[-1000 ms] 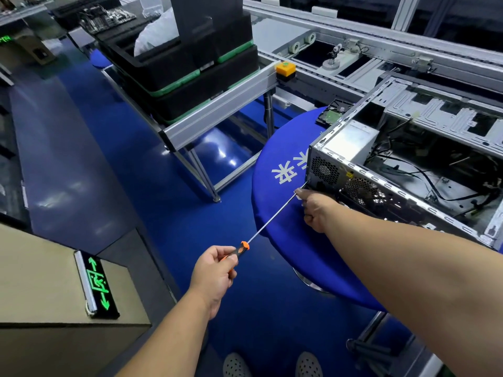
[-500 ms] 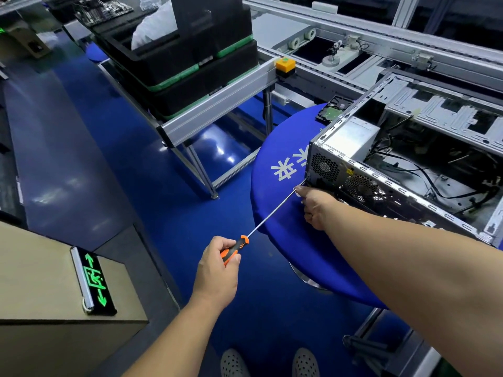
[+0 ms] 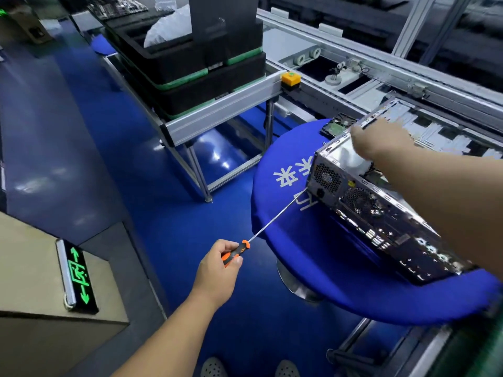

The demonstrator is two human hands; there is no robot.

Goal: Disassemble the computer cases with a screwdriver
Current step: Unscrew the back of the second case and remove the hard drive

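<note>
An open metal computer case [image 3: 362, 202] lies on its side on a round table with a blue cover [image 3: 321, 257]. My left hand [image 3: 217, 270] grips the orange-and-black handle of a long screwdriver [image 3: 272, 219]. Its thin shaft runs up and right, with the tip at the case's rear panel near the lower left corner. My right hand [image 3: 378, 140] is blurred above the far top edge of the case, over the power supply. Whether its fingers hold anything is unclear.
A hard drive [image 3: 339, 125] lies on the blue cover behind the case. Stacked black trays [image 3: 190, 66] sit on an aluminium frame to the left. A conveyor line [image 3: 367, 66] runs behind. A cardboard box with a green exit sign [image 3: 79, 276] stands at lower left.
My right hand left the screwdriver tip at the case's rear corner and rose over the top of the case. The left hand still holds the screwdriver against the rear panel.
</note>
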